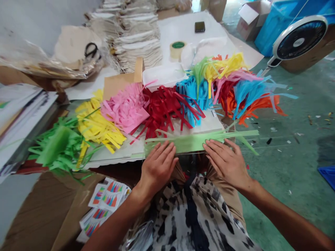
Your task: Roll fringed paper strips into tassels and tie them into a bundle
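The pale green fringed strip [183,142] is laid along the near edge of the counter [125,150], apparently kept smooth by the left hand [158,165] and right hand [227,159], both flattened with fingers extended. Coloured bundles [164,108] are ranged behind, presumably to be kept separate.

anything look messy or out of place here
Yes: small scraps litter the floor to the right, as if dropped. The green fringe at far left hangs partly off the table. The light green paper in front shows no obvious damage.
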A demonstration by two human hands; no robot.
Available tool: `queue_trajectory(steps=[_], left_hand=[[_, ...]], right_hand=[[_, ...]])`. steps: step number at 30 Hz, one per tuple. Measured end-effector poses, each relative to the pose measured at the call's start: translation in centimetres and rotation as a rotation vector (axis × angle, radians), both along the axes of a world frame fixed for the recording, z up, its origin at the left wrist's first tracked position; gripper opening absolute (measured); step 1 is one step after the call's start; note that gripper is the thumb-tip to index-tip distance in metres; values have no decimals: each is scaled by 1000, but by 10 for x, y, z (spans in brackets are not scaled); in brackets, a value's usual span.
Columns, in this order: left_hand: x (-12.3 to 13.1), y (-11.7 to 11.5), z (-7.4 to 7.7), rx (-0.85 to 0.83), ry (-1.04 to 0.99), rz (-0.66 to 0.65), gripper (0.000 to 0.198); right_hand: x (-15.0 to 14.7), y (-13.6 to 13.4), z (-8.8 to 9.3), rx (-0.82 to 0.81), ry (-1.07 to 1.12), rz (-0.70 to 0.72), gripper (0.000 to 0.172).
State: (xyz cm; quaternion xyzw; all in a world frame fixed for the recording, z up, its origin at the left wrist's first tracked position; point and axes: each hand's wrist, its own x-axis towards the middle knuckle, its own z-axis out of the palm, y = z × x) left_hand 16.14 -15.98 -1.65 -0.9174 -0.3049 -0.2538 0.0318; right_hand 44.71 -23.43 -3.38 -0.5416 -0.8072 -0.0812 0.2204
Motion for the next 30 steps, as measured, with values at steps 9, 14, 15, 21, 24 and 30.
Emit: queue_trajectory(steps=[9, 14, 15, 21, 24, 30], left_hand=[[45, 1, -7, -65, 44, -152, 35], [38, 16, 5, -205, -51, -61, 21], [36, 21, 11, -247, -57, -51, 20], [34, 41, 28, -451, -58, 64, 23], [38, 42, 22, -455, -93, 155, 19], [45, 43, 15, -322, 21, 214, 20]], right_hand=[[6, 4, 3, -8, 77, 30, 35], [15, 14, 16, -117, 189, -40, 20], [15, 15, 19, -139, 193, -66, 20], [1, 21, 30, -233, 186, -231, 27], [-6, 23, 28, -235, 160, -298, 30], [-14, 28, 25, -201, 29, -367, 28]])
